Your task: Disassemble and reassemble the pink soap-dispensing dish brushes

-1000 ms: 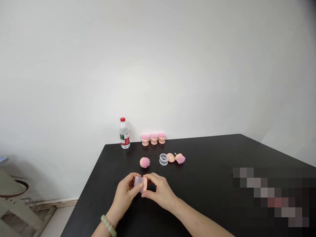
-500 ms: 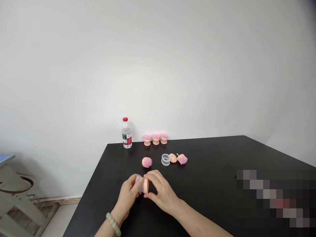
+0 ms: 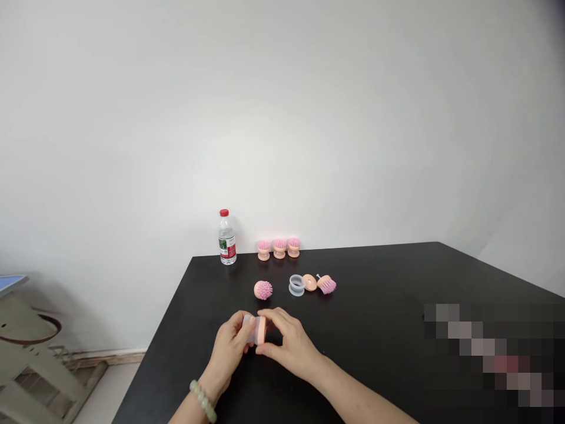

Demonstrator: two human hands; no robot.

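Note:
Near the front of the black table, my left hand [image 3: 228, 343] pinches a translucent plastic cup-shaped body [image 3: 255, 327] lying on its side. A peach round cap [image 3: 262, 331] sits against the body's right end, and the thumb and fingers of my right hand [image 3: 292, 346] hold it by the rim. Just beyond my hands a pink-bristled brush head [image 3: 263, 290] lies on its side. Farther right are a translucent ring-shaped body [image 3: 297, 286], a peach disc with a central hole [image 3: 310, 282] and another pink brush head [image 3: 326, 284] with a thin stem.
Three assembled pink-and-peach brushes [image 3: 279, 249] stand in a row along the table's back edge by the wall. To their left is a red-capped water bottle [image 3: 228, 244]. The black table [image 3: 375, 306] extends right. A pale stool-like frame [image 3: 35, 365] stands at the far left.
Both hands stay in nearly the same place around the body and cap. My right fingers have shifted slightly on the cap's rim. Other things on the table have not moved.

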